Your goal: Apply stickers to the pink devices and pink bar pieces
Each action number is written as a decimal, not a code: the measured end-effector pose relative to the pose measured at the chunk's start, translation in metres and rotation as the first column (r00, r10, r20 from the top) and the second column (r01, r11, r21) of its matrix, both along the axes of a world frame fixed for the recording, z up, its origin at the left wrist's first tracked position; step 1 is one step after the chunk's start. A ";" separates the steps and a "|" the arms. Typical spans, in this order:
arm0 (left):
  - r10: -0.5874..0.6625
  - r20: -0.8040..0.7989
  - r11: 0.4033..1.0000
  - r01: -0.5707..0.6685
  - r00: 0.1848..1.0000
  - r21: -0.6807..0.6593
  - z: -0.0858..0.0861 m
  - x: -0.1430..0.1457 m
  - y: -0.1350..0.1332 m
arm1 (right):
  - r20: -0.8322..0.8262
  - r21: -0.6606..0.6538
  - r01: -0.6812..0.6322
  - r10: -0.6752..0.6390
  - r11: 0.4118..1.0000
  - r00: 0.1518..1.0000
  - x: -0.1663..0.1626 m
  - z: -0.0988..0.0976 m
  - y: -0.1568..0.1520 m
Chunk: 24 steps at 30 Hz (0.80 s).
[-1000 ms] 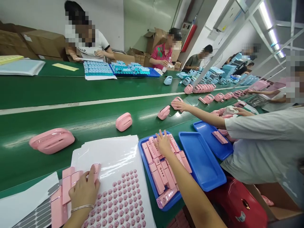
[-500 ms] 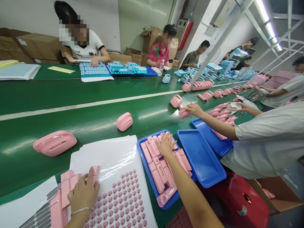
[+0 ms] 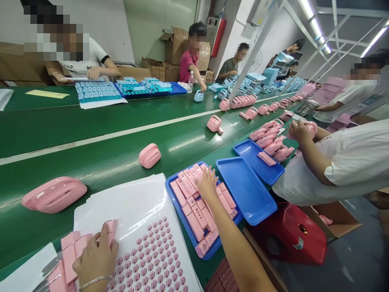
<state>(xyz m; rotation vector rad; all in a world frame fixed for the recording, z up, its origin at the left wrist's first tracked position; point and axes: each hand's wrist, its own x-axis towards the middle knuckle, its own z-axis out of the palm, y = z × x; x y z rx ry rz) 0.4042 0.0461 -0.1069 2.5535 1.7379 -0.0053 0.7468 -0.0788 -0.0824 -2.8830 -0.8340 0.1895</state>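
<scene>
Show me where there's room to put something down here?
The second blue tray is bare inside. The green belt is open between the big pink case and the small pink case. The first blue tray, under the right hand, is packed with pink bars.

Lower left, the left hand (image 3: 95,259) rests on pink panels (image 3: 71,253) beside a white sticker sheet (image 3: 146,239). At centre the right hand (image 3: 207,184) lies flat on pink panels in a blue tray (image 3: 185,231) — an empty blue tray (image 3: 246,190) just right, on the green worktop (image 3: 91,158).
</scene>
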 end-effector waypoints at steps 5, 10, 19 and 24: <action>0.007 -0.013 1.000 -0.007 1.000 -0.013 0.001 0.001 -0.001 | 0.060 -0.001 0.145 -0.144 0.989 0.988 -0.020 -0.001 -0.067; 0.009 -0.006 1.000 -0.009 1.000 -0.003 -0.001 0.001 -0.002 | 0.031 -0.028 0.139 -0.138 0.990 0.990 -0.018 -0.019 -0.074; 0.118 0.177 0.961 -0.067 0.977 -0.269 0.002 -0.007 0.017 | 0.036 0.023 -0.180 0.179 0.983 0.983 -0.052 0.008 -0.040; 0.383 0.540 0.870 -0.097 0.750 -0.483 0.017 -0.027 0.006 | -0.014 -0.021 -0.436 0.436 0.900 0.900 -0.060 0.005 -0.004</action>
